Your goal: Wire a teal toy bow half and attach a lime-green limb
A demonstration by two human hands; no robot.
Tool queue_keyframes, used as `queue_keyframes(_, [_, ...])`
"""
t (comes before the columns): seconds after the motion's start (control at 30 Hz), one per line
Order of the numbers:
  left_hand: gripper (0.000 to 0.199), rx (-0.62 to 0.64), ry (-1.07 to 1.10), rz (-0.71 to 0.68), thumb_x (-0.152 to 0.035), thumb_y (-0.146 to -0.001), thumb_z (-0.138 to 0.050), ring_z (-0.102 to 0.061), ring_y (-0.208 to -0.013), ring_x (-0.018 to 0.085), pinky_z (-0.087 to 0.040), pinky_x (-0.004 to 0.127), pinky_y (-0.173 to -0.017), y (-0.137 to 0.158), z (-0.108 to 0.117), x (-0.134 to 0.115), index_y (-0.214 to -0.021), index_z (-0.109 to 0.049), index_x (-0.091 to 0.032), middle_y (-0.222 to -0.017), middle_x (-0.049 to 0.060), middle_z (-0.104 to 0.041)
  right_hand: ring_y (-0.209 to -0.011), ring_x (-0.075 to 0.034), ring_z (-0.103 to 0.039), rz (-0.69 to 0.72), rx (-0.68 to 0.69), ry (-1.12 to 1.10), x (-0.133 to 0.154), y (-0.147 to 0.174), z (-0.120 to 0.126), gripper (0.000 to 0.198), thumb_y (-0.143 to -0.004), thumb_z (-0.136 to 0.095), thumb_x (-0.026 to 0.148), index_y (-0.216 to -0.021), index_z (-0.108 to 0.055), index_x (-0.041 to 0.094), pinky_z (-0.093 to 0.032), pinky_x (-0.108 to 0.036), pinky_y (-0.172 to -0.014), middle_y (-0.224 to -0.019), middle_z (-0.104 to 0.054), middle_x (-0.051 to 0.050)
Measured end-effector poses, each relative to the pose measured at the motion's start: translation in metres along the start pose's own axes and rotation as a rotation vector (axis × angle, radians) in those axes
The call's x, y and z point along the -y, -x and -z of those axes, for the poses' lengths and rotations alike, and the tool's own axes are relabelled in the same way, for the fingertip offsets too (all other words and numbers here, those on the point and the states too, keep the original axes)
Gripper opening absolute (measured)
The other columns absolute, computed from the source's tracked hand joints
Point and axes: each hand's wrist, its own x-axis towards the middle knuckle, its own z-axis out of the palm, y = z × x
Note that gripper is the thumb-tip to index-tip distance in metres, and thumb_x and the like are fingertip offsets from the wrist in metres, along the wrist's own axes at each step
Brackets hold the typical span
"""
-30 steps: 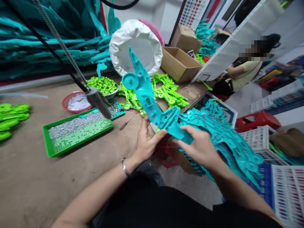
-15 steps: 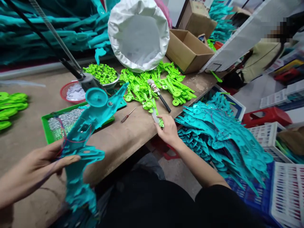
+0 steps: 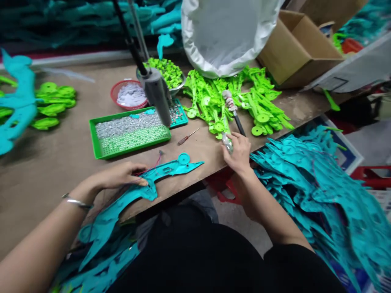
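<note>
- The left hand (image 3: 120, 175) holds the long teal part (image 3: 151, 191) near its middle; the thumb is on top, and the fingers are toward the far side.
- This part lies at the front edge of the workbench (image 3: 76, 142); its near end reaches out past the edge, at the lower left.
- Its long axis goes slantwise, from lower left to upper right, so the pointed end is directed toward the right hand (image 3: 240, 152).
- The left hand is the nearer one, because it touches the part; the right hand is apart from it, a little beyond the tip.
- The right hand is closed around a clear piece (image 3: 227, 143) (what it is exactly, I cannot tell), just beside the lime-green parts (image 3: 210, 99) and a black-handled tool (image 3: 239, 124).
- Thin wires (image 3: 158, 159) rise by the left fingers, and a small screwdriver (image 3: 184, 141) lies between the hands, farther back.
</note>
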Motion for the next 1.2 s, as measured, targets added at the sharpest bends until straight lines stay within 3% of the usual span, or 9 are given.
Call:
queue_keyframes(0.1, [0.047,-0.009,0.058,0.027,-0.058,-0.085,-0.06,-0.066,-0.1,0.023,-0.052,0.03,-0.088,0.002,0.001,0.001,-0.114,-0.07,-0.022,-0.112,0.004,-0.072,-0.119,-0.03,-0.058,0.217,0.091,-0.249,0.038,0.001,0.001,0.031,-0.093,-0.053,0.032,-0.121,-0.06,0.022,-0.044,-0.049,-0.104,-0.123,-0.066,-0.013])
queue_keyframes(0.23, [0.054,-0.169,0.044,0.057,-0.061,-0.094,-0.039,-0.065,-0.099,0.023,-0.051,0.034,-0.089,0.014,0.0,0.0,-0.114,-0.069,-0.02,-0.11,0.007,-0.072,-0.112,-0.03,-0.062,0.463,0.401,-0.411,0.084,0.01,-0.013,0.039,-0.09,-0.062,0.039,-0.125,-0.057,0.022,-0.048,-0.048,-0.099,-0.118,-0.068,-0.011])
queue_keyframes(0.43, [0.063,-0.281,-0.017,0.167,-0.057,-0.079,-0.066,-0.065,-0.086,0.023,-0.051,0.032,-0.077,0.039,-0.013,0.012,-0.13,-0.059,-0.021,-0.108,0.007,-0.072,-0.102,-0.029,-0.066,0.37,0.487,-0.458,0.094,0.024,-0.027,0.04,-0.088,-0.065,0.039,-0.123,-0.054,0.023,-0.055,-0.045,-0.088,-0.109,-0.067,-0.011])
queue_keyframes(0.57, [0.049,-0.41,-0.08,0.257,-0.05,-0.084,-0.055,-0.063,-0.076,0.023,-0.049,0.033,-0.07,0.045,-0.012,0.01,-0.121,-0.064,-0.019,-0.088,0.005,-0.071,-0.096,-0.029,-0.067,0.346,0.524,-0.412,0.094,0.028,-0.02,0.039,-0.088,-0.065,0.04,-0.12,-0.054,0.021,-0.056,-0.044,-0.084,-0.105,-0.067,-0.011])
queue_keyframes(0.77, [0.044,-0.605,-0.39,0.219,-0.041,-0.094,-0.037,-0.063,-0.096,0.03,-0.048,0.043,-0.087,0.041,-0.01,0.013,-0.106,-0.072,-0.017,-0.104,0.013,-0.069,-0.092,-0.028,-0.068,0.317,0.59,-0.306,0.101,0.027,-0.006,0.038,-0.087,-0.067,0.038,-0.117,-0.056,0.018,-0.056,-0.044,-0.082,-0.104,-0.069,-0.011])
queue_keyframes(0.87, [0.048,-0.761,-0.56,0.265,-0.033,-0.094,-0.034,-0.06,-0.096,0.034,-0.048,0.048,-0.083,0.038,-0.025,0.022,-0.122,-0.068,-0.013,-0.11,0.018,-0.065,-0.09,-0.024,-0.068,0.329,0.568,-0.356,0.097,0.016,0.0,0.032,-0.087,-0.069,0.035,-0.112,-0.061,0.018,-0.055,-0.039,-0.081,-0.104,-0.07,-0.01])
queue_keyframes(1.0, [0.042,-0.964,-0.588,0.081,-0.037,-0.1,-0.037,-0.058,-0.097,0.032,-0.048,0.045,-0.084,0.04,-0.058,0.016,-0.121,-0.062,-0.011,-0.11,0.018,-0.063,-0.088,-0.02,-0.067,0.336,0.314,-0.473,0.088,-0.025,-0.005,0.016,-0.091,-0.055,0.019,-0.104,-0.065,0.018,-0.053,-0.033,-0.08,-0.098,-0.071,-0.009])
queue_keyframes(1.1, [0.036,-0.945,-0.507,-0.016,-0.046,-0.099,-0.045,-0.059,-0.089,0.027,-0.048,0.04,-0.08,0.044,-0.085,0.003,-0.112,-0.059,-0.015,-0.098,0.011,-0.063,-0.089,-0.02,-0.066,0.281,0.136,-0.456,0.088,-0.071,-0.028,0.021,-0.089,-0.048,0.011,-0.097,-0.067,0.018,-0.051,-0.034,-0.081,-0.095,-0.072,-0.009])
queue_keyframes(1.2, [0.054,-0.909,-0.519,0.028,-0.06,-0.093,-0.05,-0.059,-0.098,0.031,-0.048,0.043,-0.083,0.043,-0.107,-0.002,-0.122,-0.053,-0.015,-0.107,0.013,-0.061,-0.089,-0.021,-0.064,0.291,0.115,-0.396,0.098,-0.11,-0.063,0.022,-0.086,-0.046,0.009,-0.092,-0.066,0.017,-0.049,-0.035,-0.083,-0.094,-0.07,-0.009])
